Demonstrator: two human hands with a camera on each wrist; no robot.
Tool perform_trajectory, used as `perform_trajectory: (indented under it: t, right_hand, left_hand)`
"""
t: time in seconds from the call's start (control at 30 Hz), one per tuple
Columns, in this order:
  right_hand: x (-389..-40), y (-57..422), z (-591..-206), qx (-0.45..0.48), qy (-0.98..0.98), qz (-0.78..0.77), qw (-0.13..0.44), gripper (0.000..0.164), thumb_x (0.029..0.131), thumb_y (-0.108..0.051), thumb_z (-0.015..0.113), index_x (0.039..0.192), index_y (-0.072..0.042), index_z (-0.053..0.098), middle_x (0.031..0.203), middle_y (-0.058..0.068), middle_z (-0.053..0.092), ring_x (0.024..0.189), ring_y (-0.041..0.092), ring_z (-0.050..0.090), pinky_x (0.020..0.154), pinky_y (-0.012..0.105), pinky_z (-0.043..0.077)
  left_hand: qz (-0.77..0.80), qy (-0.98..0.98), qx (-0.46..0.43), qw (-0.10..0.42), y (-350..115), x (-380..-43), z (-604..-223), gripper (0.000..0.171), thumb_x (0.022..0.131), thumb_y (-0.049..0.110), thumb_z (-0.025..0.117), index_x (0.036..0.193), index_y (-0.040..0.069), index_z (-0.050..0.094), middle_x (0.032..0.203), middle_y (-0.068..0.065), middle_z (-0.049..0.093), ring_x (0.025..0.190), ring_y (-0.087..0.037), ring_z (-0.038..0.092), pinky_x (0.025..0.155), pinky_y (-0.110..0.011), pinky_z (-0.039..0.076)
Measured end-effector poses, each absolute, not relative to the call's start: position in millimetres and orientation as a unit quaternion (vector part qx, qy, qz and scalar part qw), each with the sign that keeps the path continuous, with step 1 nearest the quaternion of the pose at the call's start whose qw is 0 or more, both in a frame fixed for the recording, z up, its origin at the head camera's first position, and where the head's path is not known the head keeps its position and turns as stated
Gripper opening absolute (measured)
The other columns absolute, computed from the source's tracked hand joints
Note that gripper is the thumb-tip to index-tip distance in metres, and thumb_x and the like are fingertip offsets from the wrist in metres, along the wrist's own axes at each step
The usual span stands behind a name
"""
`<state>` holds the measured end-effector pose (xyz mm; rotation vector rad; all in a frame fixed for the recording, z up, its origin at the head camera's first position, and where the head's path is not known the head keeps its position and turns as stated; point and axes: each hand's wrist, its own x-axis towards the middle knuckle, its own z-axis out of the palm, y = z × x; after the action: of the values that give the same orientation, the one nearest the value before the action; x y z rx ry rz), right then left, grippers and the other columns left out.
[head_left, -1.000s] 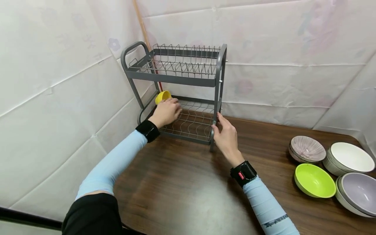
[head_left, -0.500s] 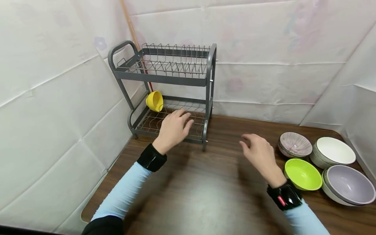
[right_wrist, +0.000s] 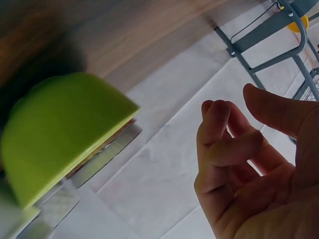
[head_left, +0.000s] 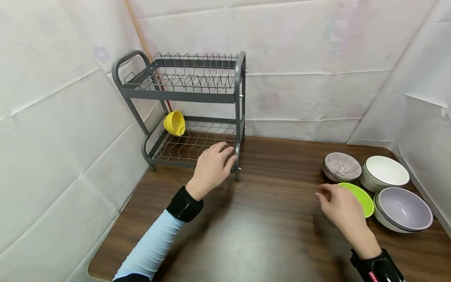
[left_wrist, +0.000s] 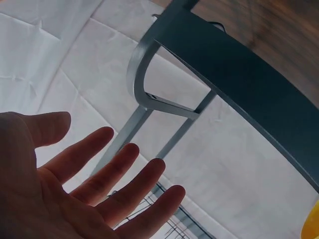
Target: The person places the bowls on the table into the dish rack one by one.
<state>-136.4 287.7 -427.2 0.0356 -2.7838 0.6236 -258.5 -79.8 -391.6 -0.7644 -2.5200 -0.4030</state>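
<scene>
My left hand (head_left: pixel 211 168) hovers in front of the lower tier of a grey two-tier dish rack (head_left: pixel 177 96), fingers spread and relaxed, holding nothing. In the left wrist view its fingers (left_wrist: pixel 134 194) extend toward the rack's frame. A small yellow bowl (head_left: pixel 174 123) rests on its side at the left end of the lower tier. My right hand (head_left: pixel 345 213) is beside a lime green bowl (head_left: pixel 364 199), overlapping part of it in the head view. The right wrist view shows loosely curled fingers with nothing in them, apart from the green bowl (right_wrist: pixel 65 129).
Around the green bowl stand a ribbed pinkish bowl stack (head_left: pixel 341 166), a white bowl stack (head_left: pixel 385 172) and a lilac bowl (head_left: pixel 405 209) nested in another. All are on a brown wooden table (head_left: pixel 267 227). White sheeting (head_left: pixel 292 70) hangs behind, and a wooden stick (head_left: pixel 135 27) leans behind the rack.
My left hand has left the yellow bowl and drawn back to the right. The right hand has let go of the rack's side post and moved right to the green bowl. The view has shifted rightward.
</scene>
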Motion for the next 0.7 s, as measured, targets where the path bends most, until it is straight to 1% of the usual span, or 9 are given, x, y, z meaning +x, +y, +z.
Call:
perform_trajectory:
  t: [0.13, 0.23, 0.3, 0.4, 0.47, 0.53, 0.57, 0.63, 0.7]
  right_hand:
    - [-127.1, 298.2, -427.2, 0.006, -0.962, 0.21, 0.173, 0.02, 0.089, -0.014, 0.08, 0.106, -0.003, 0.078, 0.093, 0.014, 0.075, 0.075, 0.034, 0.067, 0.054, 0.047, 0.049]
    - [-118.5, 312.4, -424.4, -0.021, -0.959, 0.206, 0.192, 0.021, 0.089, -0.015, 0.08, 0.107, -0.005, 0.079, 0.095, 0.019, 0.075, 0.076, 0.041, 0.068, 0.051, 0.05, 0.046]
    - [-112.3, 325.8, -422.2, -0.043, -0.958, 0.209, 0.192, 0.023, 0.09, -0.016, 0.08, 0.11, -0.004, 0.078, 0.093, 0.021, 0.074, 0.073, 0.041, 0.068, 0.048, 0.048, 0.044]
    - [-101.6, 349.3, -419.0, -0.073, -0.958, 0.203, 0.188, 0.026, 0.093, -0.016, 0.077, 0.115, -0.001, 0.076, 0.091, 0.026, 0.073, 0.069, 0.045, 0.068, 0.047, 0.048, 0.042]
    - [-93.0, 364.4, -418.8, -0.104, -0.957, 0.2, 0.186, 0.026, 0.094, -0.017, 0.075, 0.116, -0.002, 0.075, 0.096, 0.029, 0.073, 0.076, 0.052, 0.067, 0.049, 0.054, 0.044]
    - [-84.8, 378.2, -418.8, -0.143, -0.954, 0.196, 0.179, 0.027, 0.094, -0.019, 0.073, 0.118, -0.006, 0.075, 0.104, 0.033, 0.071, 0.083, 0.062, 0.062, 0.052, 0.061, 0.042]
    - [-81.1, 384.3, -420.0, -0.158, -0.952, 0.194, 0.178, 0.028, 0.094, -0.019, 0.073, 0.118, -0.006, 0.075, 0.104, 0.033, 0.07, 0.085, 0.065, 0.06, 0.051, 0.062, 0.041]
    - [-75.6, 393.5, -423.3, -0.185, -0.948, 0.192, 0.176, 0.029, 0.093, -0.018, 0.072, 0.119, -0.005, 0.073, 0.108, 0.035, 0.068, 0.09, 0.069, 0.056, 0.055, 0.065, 0.04]
    - [-72.5, 400.1, -428.1, -0.194, -0.944, 0.189, 0.187, 0.028, 0.092, -0.013, 0.071, 0.117, 0.0, 0.072, 0.105, 0.038, 0.067, 0.09, 0.07, 0.056, 0.057, 0.064, 0.039]
  left_hand:
    - [-0.154, -0.916, -0.284, 0.236, -80.5, -256.6, -393.1, 0.033, 0.108, 0.031, 0.063, 0.13, 0.009, 0.075, 0.133, -0.014, 0.065, 0.123, -0.032, 0.063, 0.095, -0.049, 0.056]
    - [-0.157, -0.915, -0.286, 0.238, -80.3, -256.4, -392.2, 0.033, 0.108, 0.031, 0.063, 0.13, 0.009, 0.075, 0.134, -0.014, 0.065, 0.123, -0.032, 0.063, 0.096, -0.049, 0.056]
    - [-0.157, -0.914, -0.287, 0.239, -79.9, -256.1, -391.6, 0.033, 0.107, 0.031, 0.063, 0.129, 0.009, 0.075, 0.134, -0.014, 0.065, 0.123, -0.032, 0.063, 0.096, -0.049, 0.056]
    - [-0.155, -0.914, -0.288, 0.239, -78.9, -256.3, -390.5, 0.033, 0.107, 0.031, 0.064, 0.129, 0.009, 0.075, 0.134, -0.014, 0.065, 0.123, -0.032, 0.064, 0.096, -0.049, 0.056]
    - [-0.153, -0.915, -0.288, 0.237, -78.4, -256.5, -390.2, 0.033, 0.107, 0.031, 0.064, 0.129, 0.009, 0.075, 0.135, -0.014, 0.065, 0.123, -0.032, 0.064, 0.097, -0.049, 0.056]
    - [-0.151, -0.916, -0.289, 0.234, -78.1, -256.6, -390.5, 0.034, 0.107, 0.031, 0.064, 0.129, 0.009, 0.075, 0.135, -0.015, 0.065, 0.123, -0.032, 0.064, 0.097, -0.049, 0.056]
    - [-0.15, -0.916, -0.29, 0.232, -78.1, -256.7, -391.0, 0.034, 0.107, 0.031, 0.064, 0.13, 0.009, 0.075, 0.135, -0.015, 0.065, 0.123, -0.032, 0.064, 0.098, -0.048, 0.056]
    - [-0.147, -0.918, -0.29, 0.229, -78.0, -256.1, -391.7, 0.034, 0.107, 0.032, 0.065, 0.13, 0.008, 0.074, 0.135, -0.015, 0.065, 0.123, -0.032, 0.064, 0.098, -0.048, 0.055]
    - [-0.146, -0.918, -0.29, 0.228, -78.1, -256.0, -392.3, 0.035, 0.107, 0.032, 0.064, 0.13, 0.008, 0.074, 0.135, -0.015, 0.065, 0.123, -0.032, 0.064, 0.098, -0.047, 0.055]
